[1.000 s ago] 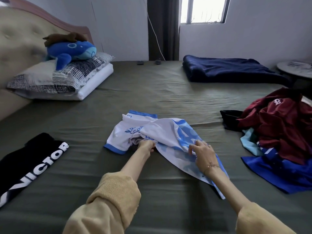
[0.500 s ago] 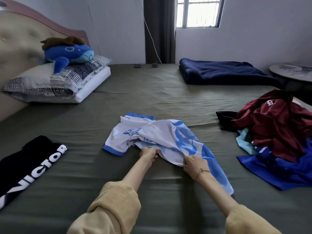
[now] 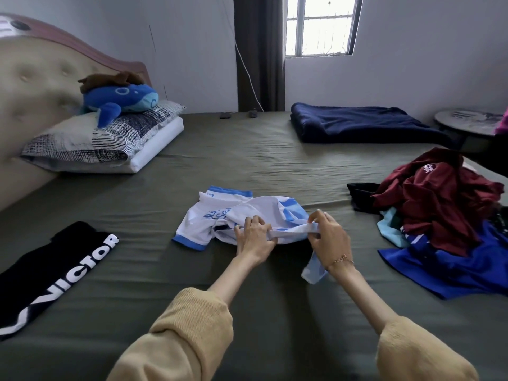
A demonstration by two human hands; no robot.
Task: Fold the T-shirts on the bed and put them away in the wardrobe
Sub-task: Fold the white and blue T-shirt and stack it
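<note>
A white and light-blue T-shirt (image 3: 220,213) lies bunched in the middle of the green bed (image 3: 192,166). My left hand (image 3: 254,237) and my right hand (image 3: 328,237) both grip its near hem, raised a little off the sheet and stretched between them. A corner of the shirt hangs under my right wrist. A black T-shirt with white "VICTOR" lettering (image 3: 57,268) lies flat at the left. At the right sits a pile of unfolded shirts: a maroon one (image 3: 439,199) on top and a royal-blue one (image 3: 453,265) under it.
Pillows (image 3: 104,138) with a blue plush whale (image 3: 121,99) sit by the headboard at far left. A folded navy blanket (image 3: 357,123) lies at the far right of the bed. A round side table (image 3: 467,122) stands beyond the right edge.
Both hands have gathered the shirt's near hem and lifted it, drawing the right side in. The spread blue lower part that lay flat on the sheet is now bunched up.
</note>
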